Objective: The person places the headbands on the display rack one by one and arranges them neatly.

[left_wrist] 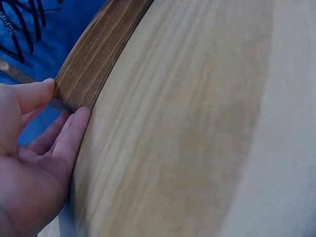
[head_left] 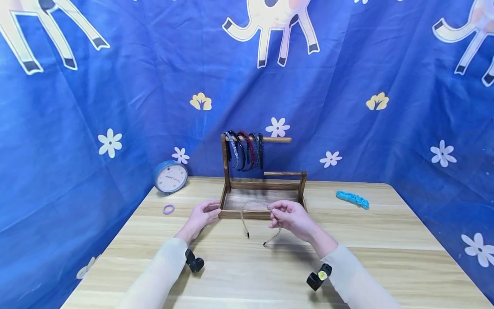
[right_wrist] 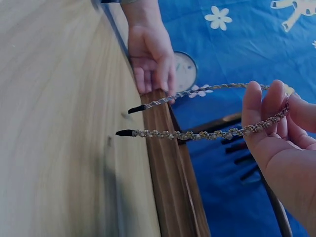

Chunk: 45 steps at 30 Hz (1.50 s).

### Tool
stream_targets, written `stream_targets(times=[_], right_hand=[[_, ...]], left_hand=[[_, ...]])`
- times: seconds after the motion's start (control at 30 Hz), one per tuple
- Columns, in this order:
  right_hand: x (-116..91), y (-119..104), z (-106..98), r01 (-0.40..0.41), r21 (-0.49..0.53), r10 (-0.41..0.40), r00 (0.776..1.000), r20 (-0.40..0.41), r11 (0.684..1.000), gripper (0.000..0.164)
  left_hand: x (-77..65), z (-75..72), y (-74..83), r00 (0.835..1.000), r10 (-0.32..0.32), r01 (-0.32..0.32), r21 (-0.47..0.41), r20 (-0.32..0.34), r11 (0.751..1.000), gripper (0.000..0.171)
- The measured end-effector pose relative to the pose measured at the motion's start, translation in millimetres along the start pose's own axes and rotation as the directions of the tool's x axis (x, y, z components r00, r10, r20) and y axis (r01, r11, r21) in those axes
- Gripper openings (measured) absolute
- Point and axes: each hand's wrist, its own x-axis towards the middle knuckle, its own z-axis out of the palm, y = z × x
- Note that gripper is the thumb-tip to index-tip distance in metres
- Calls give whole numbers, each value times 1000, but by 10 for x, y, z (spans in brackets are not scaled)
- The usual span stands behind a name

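Observation:
My right hand (head_left: 292, 219) pinches a thin beaded headband (right_wrist: 207, 134) between thumb and fingers. Its two black-tipped ends point down toward the table in the head view, in front of a wooden rack (head_left: 247, 214). With thumb and fingers, my left hand (head_left: 201, 219) grips the rack's front left corner, seen close up in the left wrist view. From the rack's upper bar (head_left: 279, 140) hang several headbands (head_left: 247, 150), among them blue, black and dark red ones. The rack's tray base lies behind the held headband.
At the back left stands a blue round clock (head_left: 171, 177), with a purple ring (head_left: 168, 209) lying in front of it. A bright blue ruffled band (head_left: 352, 199) lies to the right. The rack's lower bar (head_left: 283, 174) is on its right side. Blue patterned cloth (head_left: 332, 107) surrounds the table.

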Motion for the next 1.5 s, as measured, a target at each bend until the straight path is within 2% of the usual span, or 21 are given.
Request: stream_targets(times=[0.17, 0.43, 0.9, 1.17, 1.37, 1.5], right_hand=[[-150, -136, -118, 14, 27, -13, 999, -29, 1000, 15], [-384, -388, -340, 10, -8, -11, 994, -108, 1000, 16], [-747, -762, -738, 146, -63, -152, 982, -114, 987, 23], [-810, -1025, -898, 212, -39, -215, 971, -109, 977, 31], [-782, -1205, -962, 217, 3, -214, 963, -161, 976, 28], [-737, -1296, -985, 206, 20, -196, 954, -226, 978, 24]], left_hand=[[4, -2, -17, 1000, -16, 16, -29, 2, 999, 48], [9, -9, -20, 1000, -17, 17, -42, 19, 999, 48], [-18, 8, -49, 1000, 20, -20, -28, 3, 999, 45], [-27, -4, -57, 1000, 13, -13, -32, 0, 999, 44], [-39, -7, -41, 1000, 20, -20, -27, 2, 999, 44], [-20, -11, -50, 1000, 17, -16, -35, 9, 999, 45]])
